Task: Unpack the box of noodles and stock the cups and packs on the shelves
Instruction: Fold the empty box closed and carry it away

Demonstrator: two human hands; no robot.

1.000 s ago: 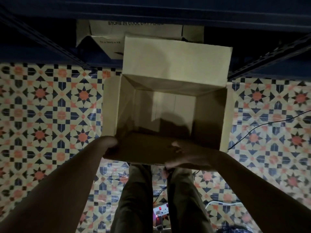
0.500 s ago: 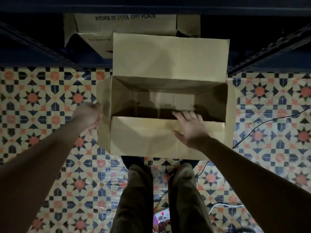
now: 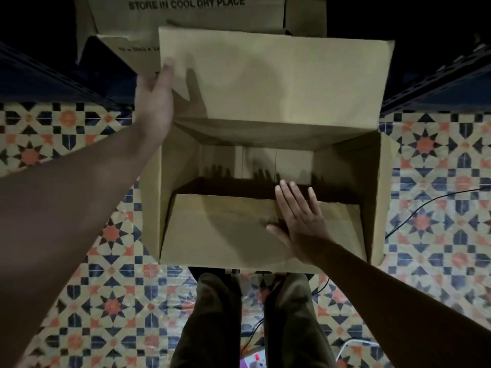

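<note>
On patterned floor tiles [image 3: 79, 288], cardboard box [image 3: 265, 235]

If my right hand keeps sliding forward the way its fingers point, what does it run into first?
Probably nothing at once: the right hand lies flat on the near flap, fingertips at its edge. Beyond is the box's open, apparently empty interior, then its far wall; depth is unclear.
</note>
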